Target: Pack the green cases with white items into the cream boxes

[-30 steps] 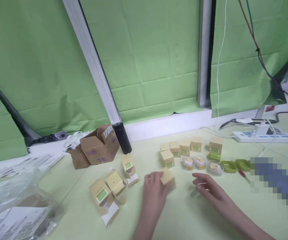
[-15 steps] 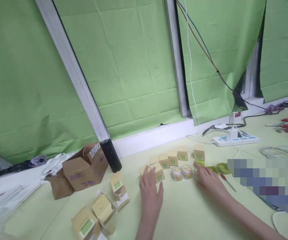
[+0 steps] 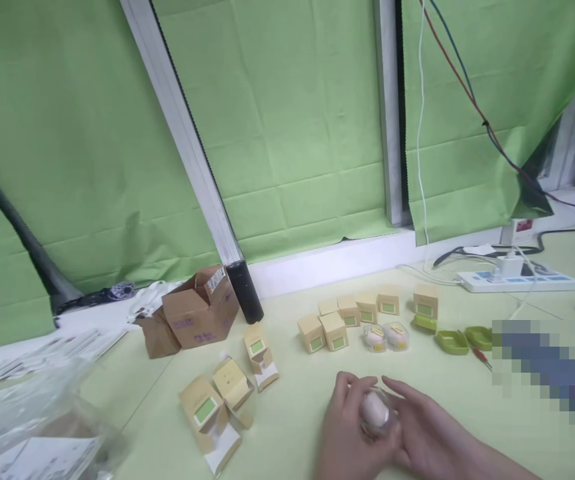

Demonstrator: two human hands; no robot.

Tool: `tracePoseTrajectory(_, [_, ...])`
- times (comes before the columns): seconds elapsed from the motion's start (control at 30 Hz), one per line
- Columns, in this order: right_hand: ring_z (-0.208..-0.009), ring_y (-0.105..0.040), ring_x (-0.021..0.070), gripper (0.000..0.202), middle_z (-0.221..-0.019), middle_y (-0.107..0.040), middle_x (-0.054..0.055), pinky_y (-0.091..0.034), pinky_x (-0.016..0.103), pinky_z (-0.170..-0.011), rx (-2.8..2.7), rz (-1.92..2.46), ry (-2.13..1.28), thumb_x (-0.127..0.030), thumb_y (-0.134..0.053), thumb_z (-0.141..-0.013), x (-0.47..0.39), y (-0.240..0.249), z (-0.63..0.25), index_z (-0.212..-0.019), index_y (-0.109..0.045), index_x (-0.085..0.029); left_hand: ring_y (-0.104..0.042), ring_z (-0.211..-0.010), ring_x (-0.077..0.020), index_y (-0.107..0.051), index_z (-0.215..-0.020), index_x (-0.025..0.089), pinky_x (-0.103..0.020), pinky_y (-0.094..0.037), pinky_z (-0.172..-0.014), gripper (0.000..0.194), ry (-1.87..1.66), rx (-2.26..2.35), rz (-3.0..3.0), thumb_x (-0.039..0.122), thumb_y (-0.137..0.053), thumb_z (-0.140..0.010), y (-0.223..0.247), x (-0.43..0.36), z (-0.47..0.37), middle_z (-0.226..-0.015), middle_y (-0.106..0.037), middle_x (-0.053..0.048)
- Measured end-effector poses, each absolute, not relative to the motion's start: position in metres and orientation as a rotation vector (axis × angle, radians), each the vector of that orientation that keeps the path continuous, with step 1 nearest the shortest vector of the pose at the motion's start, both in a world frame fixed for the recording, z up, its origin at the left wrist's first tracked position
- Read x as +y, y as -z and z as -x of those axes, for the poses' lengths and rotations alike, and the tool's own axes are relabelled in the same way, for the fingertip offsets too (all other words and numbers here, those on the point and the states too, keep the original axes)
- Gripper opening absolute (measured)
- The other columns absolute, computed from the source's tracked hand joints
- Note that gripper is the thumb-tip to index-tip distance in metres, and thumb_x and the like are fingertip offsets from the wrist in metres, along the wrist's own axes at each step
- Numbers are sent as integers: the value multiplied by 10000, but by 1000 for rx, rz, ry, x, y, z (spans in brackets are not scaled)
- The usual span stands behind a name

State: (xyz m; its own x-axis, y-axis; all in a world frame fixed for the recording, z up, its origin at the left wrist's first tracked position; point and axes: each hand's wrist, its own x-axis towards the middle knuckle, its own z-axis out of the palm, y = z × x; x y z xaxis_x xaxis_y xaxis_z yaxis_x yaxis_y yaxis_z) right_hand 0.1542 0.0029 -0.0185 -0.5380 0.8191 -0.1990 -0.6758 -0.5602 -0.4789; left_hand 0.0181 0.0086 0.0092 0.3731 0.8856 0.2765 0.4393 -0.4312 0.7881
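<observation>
Left hand point(image 3: 347, 430) low, right of frame center: fingers point(image 3: 360, 389) bent in grip, back toward camera. Right hand point(image 3: 424, 427) close against it, loosely curved, fingertips point(image 3: 392, 383) aimed upper left; grip unclear. Right forearm point(image 3: 492, 460) exits bottom edge, toward lower right.

green coverings point(image 3: 292, 120) | light frame posts point(image 3: 180, 127) between them | white ledge point(image 3: 327, 261) below | pale yellow-green tabletop point(image 3: 282, 427)

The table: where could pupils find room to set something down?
Bare table between the open boxes and left hand; also between the black cylinder and closed boxes. Crowded: around the closed boxes, clear packs and green trays.
</observation>
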Motion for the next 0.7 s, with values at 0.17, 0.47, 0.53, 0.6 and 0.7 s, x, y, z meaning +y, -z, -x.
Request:
tracePoseTrajectory(0.17, [-630, -588, 114, 156, -730, -642, 17, -439, 239, -669, -313, 469, -2221, -242, -515, -865, -7, 14, -150, -849, -634, -143, -535, -844, -218, -585, -1094, 249, -333, -474, -734, 557, -916, 1027, -2199, 217, -716, -554, -1, 10, -11, -951, -465, -45])
tracePoseTrajectory(0.47, [-826, -554, 159, 259, -861, -616, 22, -446, 239, -690, -745, 876, -1547, -338, -568, -818, 6, 7, -179, -1035, -593, -198, -539, -969, -175, -380, -962, 225, -327, -418, -884, 337, -1227, 1001, -1476, 207, -614, -720, 25, 20, -15, -963, -502, -36])
tracePoseTrajectory(0.53, [-782, -544, 157, 276, -872, -591, 14, -441, 237, -639, -917, 1020, -1359, -416, -494, -849, 12, 0, -192, -1019, -583, -217, -494, -1052, -198, -415, -1019, 207, -358, -369, -950, 328, -1109, 1082, -1557, 228, -590, -742, 33, 20, -14, -1042, -486, -71])
tracePoseTrajectory(0.6, [-688, -535, 156, 283, -819, -574, 10, -427, 244, -573, -1114, 1227, -1124, -412, -387, -873, 19, -5, -207, -929, -584, -218, -448, -1098, -226, -444, -1062, 195, -381, -338, -978, 346, -1044, 1190, -1666, 251, -574, -747, 35, 19, -13, -1099, -456, -95])
tracePoseTrajectory(0.7, [-739, -570, 197, 254, -858, -602, 37, -424, 277, -606, -1484, 1747, -528, -323, -374, -833, 31, -5, -234, -921, -590, -223, -443, -1077, -248, -455, -1132, 218, -403, -336, -967, 428, -954, 1291, -1819, 215, -560, -717, 29, 18, -8, -1099, -442, -92])
